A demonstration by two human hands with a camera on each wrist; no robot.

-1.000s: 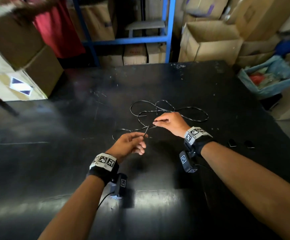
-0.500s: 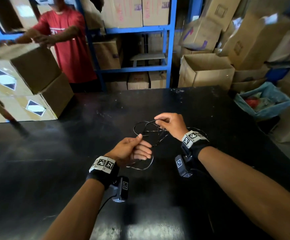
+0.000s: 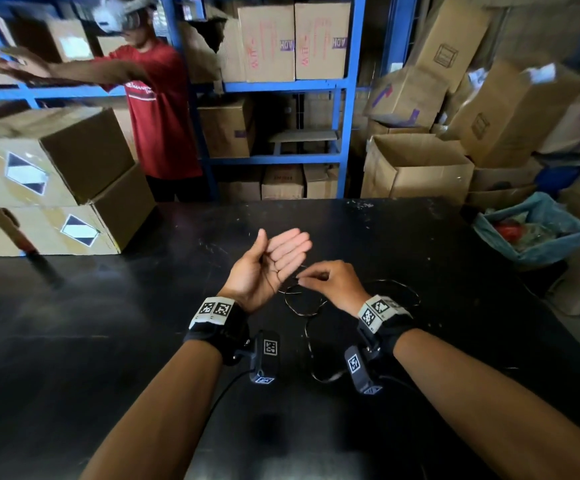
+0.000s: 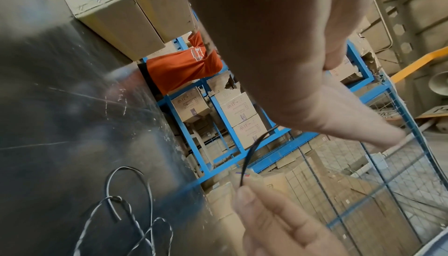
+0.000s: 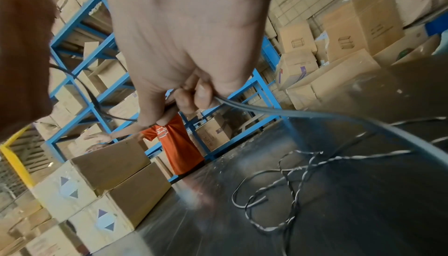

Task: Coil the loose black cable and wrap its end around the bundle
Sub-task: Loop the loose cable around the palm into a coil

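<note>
Since half a second ago, my left hand has uncurled from a fist and turned palm up, fingers nearly straight, while my right hand has dropped lower and closer to me. Beyond the right edge of the black bench, a bin with a blue liner holds mixed rubbish, including something red. An open cardboard box stands behind the bench; its contents cannot be seen. Left grip: released, with a strand of the black cable lying across the palm. Right grip: thumb and forefinger pinch the cable just beside the left palm, as the left wrist view shows at the fingertips. From that pinch the cable falls in loose, partly twisted loops onto the bench between my wrists, with a further loop behind my right wrist. A person in a red shirt reaches toward stacked cartons at the far left.
</note>
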